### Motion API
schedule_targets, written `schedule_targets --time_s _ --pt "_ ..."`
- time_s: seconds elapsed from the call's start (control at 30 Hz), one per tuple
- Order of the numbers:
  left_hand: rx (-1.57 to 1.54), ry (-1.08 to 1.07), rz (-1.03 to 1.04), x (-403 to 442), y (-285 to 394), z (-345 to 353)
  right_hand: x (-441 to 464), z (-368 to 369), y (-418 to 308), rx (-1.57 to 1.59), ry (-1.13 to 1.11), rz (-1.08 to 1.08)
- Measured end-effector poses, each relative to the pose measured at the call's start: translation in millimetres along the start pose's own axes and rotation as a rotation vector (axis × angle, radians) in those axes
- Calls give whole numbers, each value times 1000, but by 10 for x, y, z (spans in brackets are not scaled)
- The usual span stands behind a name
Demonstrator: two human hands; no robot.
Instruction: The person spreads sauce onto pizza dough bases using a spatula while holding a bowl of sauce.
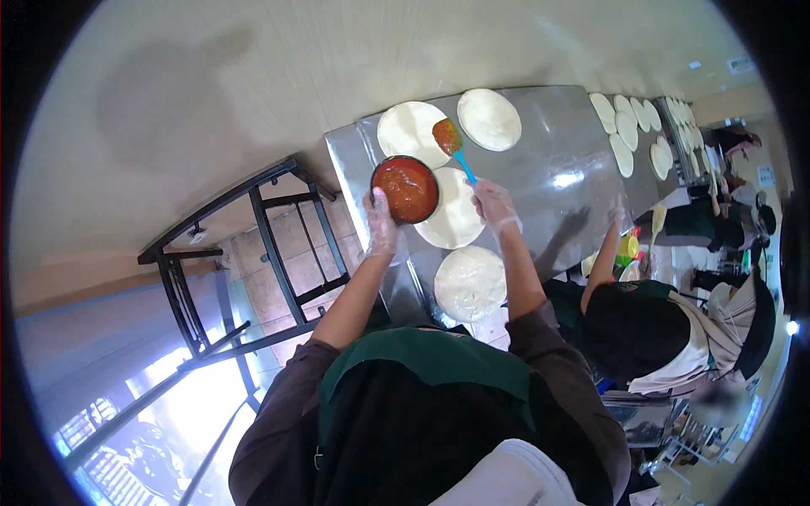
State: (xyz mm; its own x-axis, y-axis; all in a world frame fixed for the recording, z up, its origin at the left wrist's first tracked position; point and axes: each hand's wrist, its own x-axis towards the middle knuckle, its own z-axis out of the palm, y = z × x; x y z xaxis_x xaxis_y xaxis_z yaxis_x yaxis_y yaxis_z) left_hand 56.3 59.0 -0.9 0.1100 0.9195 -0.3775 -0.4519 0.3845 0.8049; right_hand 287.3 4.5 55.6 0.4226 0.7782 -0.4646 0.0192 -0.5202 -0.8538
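My left hand, in a clear plastic glove, grips the side of a dark-rimmed bowl of red sauce, thumb over the rim. In my gloved right hand is a blue-handled spatula, its head coated with sauce. That head hovers between two flat dough rounds: one at the far left and one at the far right. A third dough round lies partly behind the bowl and below the spatula's handle. Nearest my body is a fourth dough round. No sauce shows on these rounds.
The metal table runs off to the right, where more dough rounds lie. A co-worker stands close on my right, one arm reaching over the table. Black metal frames stand on the tiled floor to my left. A wall borders the table's far side.
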Motion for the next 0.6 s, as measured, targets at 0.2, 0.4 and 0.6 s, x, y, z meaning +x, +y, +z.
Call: schedule_targets --time_s 0.2,0.4,0.6 --pt "75 85 -7 -224 151 -366 915 564 431 -1422 365 -538" --pt "156 145 101 -218 -68 -736 323 742 38 -1342 122 -267" --pt "8 104 39 -381 176 -535 923 717 391 -1318 223 -342"
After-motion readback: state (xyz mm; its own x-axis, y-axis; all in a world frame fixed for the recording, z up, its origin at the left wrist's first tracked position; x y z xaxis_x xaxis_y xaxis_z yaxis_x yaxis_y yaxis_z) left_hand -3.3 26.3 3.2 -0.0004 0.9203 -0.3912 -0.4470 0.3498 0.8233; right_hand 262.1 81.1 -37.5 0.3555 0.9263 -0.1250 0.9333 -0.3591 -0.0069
